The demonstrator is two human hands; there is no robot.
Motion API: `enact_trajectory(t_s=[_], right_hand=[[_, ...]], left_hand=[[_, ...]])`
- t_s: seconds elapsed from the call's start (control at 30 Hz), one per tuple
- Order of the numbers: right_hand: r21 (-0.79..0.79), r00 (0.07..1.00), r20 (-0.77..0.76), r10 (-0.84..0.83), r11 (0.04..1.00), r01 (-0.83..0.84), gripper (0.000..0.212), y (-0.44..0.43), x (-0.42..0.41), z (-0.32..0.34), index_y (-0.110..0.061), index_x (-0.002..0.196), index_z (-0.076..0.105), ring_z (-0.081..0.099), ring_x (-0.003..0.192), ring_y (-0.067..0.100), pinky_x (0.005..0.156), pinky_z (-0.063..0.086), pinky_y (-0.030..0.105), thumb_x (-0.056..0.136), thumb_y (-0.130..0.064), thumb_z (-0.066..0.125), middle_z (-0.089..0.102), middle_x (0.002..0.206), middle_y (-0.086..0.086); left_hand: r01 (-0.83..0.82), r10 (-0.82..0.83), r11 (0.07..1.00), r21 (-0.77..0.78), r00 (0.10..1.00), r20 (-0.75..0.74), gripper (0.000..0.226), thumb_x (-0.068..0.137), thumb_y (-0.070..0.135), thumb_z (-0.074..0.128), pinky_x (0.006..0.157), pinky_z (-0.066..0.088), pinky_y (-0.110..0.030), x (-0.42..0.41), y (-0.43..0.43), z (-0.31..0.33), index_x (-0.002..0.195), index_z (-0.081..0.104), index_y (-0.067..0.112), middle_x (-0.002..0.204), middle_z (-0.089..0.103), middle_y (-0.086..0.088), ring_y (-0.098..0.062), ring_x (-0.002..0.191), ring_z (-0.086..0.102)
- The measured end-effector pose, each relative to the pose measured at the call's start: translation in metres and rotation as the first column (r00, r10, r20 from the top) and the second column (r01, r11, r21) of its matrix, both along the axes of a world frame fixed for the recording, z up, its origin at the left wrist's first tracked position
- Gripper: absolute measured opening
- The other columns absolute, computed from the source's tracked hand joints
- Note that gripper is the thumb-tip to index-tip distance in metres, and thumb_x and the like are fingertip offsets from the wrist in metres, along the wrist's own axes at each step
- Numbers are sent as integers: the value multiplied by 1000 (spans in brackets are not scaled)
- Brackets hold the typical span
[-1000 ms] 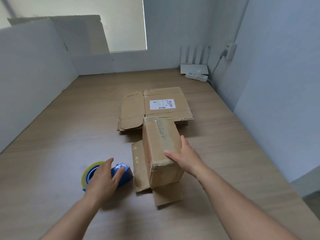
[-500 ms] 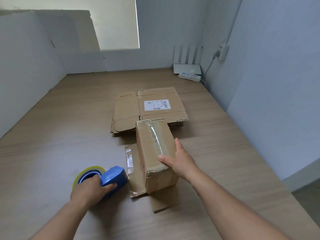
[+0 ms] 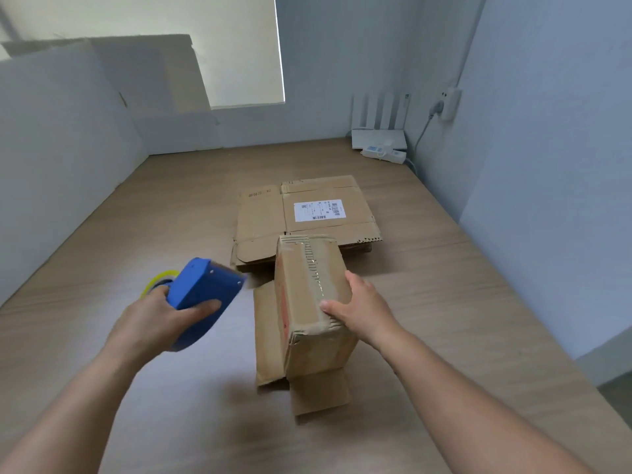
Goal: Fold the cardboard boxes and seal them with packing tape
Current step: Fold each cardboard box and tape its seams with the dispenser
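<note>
A wide wooden bench [image 3: 444,302] fills the view, closed in by white boards [image 3: 61,131] on the left and pale walls at the back and right. Behind the boards hangs a cream window blind [image 3: 232,46].

Near the middle of the bench lies a stack of flattened boxes [image 3: 263,220], with a white shipping label [image 3: 318,210] on the top sheet. Just in front of the stack stands the folded box [image 3: 307,292], resting on the bench with its far end close against the stack's near edge; whether the two touch cannot be told. A strip of clear tape [image 3: 314,268] runs along the top seam of the box. Two loose flaps lie flat on the bench, one on the left [image 3: 268,336] and one on the near side [image 3: 319,391].

The right grip [image 3: 366,309], a bare hand, is clamped on the box's near right corner, thumb on top and palm against the right side; its fingers are hidden.

The left grip [image 3: 154,323], also bare, is curled tight around a blue tape dispenser [image 3: 201,292], held above the bench to the left of the box and apart from it. The dispenser is blurred. A yellowish tape roll [image 3: 159,280] shows at its far end.

In the far right corner sit a white router [image 3: 379,135] and a power strip [image 3: 383,153], with a plug [image 3: 449,104] on the wall above.
</note>
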State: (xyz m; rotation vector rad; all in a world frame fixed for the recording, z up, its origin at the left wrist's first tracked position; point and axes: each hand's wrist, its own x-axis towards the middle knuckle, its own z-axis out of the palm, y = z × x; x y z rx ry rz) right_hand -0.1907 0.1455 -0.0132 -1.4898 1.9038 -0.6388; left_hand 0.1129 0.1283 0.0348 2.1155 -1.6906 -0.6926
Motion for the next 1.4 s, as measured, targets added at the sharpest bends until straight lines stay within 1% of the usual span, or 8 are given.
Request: enact_trajectory(t_s=[0.2,0.37,0.53,0.67,0.8,1.13,1.3,1.4], right_hand=[[-17,999,-12,29,999,-29,90,-1,6,2,-18,150,22,36,133,21,108,36,38,78,-49,67,35,146,5],[-59,999,44,33,998,-30,78,5,-3,3,-22,150,22,34,134,18,107,37,40,85,-48,58,34,147,2],[-43,988,123,-88,995,94,59,9,-16,5,-12,145,32,41,130,23,103,35,35,95,-41,44,40,145,8],[-7,977,201,-71,997,73,35,12,-13,3,-15,116,55,58,102,20,84,47,32,90,-38,53,62,114,2],[-22,973,229,-34,999,40,43,12,-4,4,-18,121,52,60,101,17,84,50,32,84,-38,62,63,117,-1],[-73,987,159,3,997,9,67,7,-8,5,-19,146,36,47,122,13,96,37,22,84,-27,61,44,140,1],[-292,750,626,214,956,-29,34,16,-14,43,-26,116,63,58,113,8,89,48,18,83,-19,64,65,116,-5],[-353,712,614,341,925,-138,29,23,-9,64,-32,104,67,63,96,4,80,51,21,76,-27,71,69,102,-8]], left_hand=[[289,-288,957,-34,922,-260,34,71,47,78,55,45,-16,-62,24,33,96,65,29,84,68,7,-8,73,64],[406,-402,914,-19,895,-193,37,69,48,79,67,54,-32,-84,25,45,98,66,28,87,69,6,-13,78,65],[357,-359,933,-46,916,-177,34,69,50,76,54,46,-19,-81,19,43,94,63,31,82,67,7,-12,73,64],[187,-215,973,-137,950,-227,33,74,52,72,53,42,-22,-90,16,30,93,58,28,86,63,7,-11,77,60],[17,-58,979,-201,978,-200,37,78,54,69,60,46,-32,-98,7,22,96,54,25,90,59,3,-17,79,56],[330,-333,943,-50,934,-127,45,69,52,76,59,46,-22,-72,16,13,104,60,29,88,64,11,-10,77,60],[417,-421,907,-58,895,-147,49,60,54,76,60,49,-22,-63,17,28,102,60,34,86,66,12,-9,76,61],[451,-451,892,-37,879,-152,55,50,64,70,62,52,-26,-66,18,40,97,61,36,84,67,12,-8,73,62]])
